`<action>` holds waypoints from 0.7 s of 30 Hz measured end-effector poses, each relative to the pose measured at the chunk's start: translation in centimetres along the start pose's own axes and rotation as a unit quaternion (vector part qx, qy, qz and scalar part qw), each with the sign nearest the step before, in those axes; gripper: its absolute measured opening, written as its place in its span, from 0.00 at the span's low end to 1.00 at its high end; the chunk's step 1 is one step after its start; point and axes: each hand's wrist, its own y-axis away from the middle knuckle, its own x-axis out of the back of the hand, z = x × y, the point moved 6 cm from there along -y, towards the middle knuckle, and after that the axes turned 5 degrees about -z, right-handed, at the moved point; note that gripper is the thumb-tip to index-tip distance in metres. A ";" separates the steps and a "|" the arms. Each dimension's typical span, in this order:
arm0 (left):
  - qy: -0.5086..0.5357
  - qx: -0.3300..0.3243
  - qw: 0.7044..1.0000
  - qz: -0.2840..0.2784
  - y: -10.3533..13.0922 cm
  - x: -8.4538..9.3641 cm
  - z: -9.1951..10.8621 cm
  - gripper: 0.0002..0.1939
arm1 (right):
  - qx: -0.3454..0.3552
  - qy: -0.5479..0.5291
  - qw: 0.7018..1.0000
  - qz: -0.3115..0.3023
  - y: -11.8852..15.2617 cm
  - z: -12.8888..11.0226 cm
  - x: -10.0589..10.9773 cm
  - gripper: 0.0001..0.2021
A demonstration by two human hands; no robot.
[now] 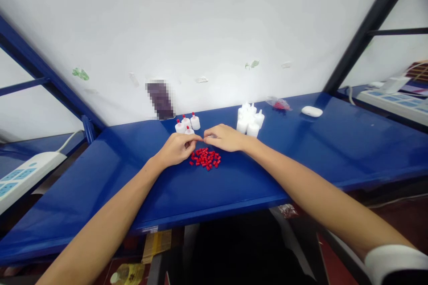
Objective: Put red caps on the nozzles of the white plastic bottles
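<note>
Small red caps (pixel 205 158) lie in a loose pile on the blue table (pixel 214 191). Just behind and left of them is my left hand (pixel 177 148), fingers bent, its index finger reaching toward my right hand (pixel 224 137). My right hand is curled palm down behind the pile, and the fingertips of both hands nearly meet. Whatever lies between or under the fingers is hidden. Several white bottles with red tips (pixel 195 121) stand behind my left hand. To the right, a cluster of plain white bottles (pixel 252 129) stands upright behind my right wrist.
A dark phone (pixel 161 100) leans against the white wall. Toward the back right lie a clear bag with red pieces (pixel 281 105) and a white oval case (pixel 312 111). White power strips (pixel 30 173) are at the far left and far right.
</note>
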 end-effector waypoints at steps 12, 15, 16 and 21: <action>-0.036 0.068 0.996 0.049 0.0 0.8 -0.7 0.15 | 0.038 0.004 0.997 -0.070 0.3 0.2 -0.4 0.08; -0.055 0.066 0.994 0.064 -0.2 1.1 -0.1 0.14 | 0.034 -0.022 0.999 -0.017 0.2 0.0 -0.1 0.07; -0.059 0.064 0.994 0.066 -0.2 1.2 0.1 0.12 | 0.036 -0.044 0.998 0.016 0.2 -0.2 0.2 0.07; -0.012 0.039 0.994 0.099 -0.2 1.5 1.1 0.09 | 0.017 -0.208 0.972 0.107 0.1 -0.7 0.8 0.08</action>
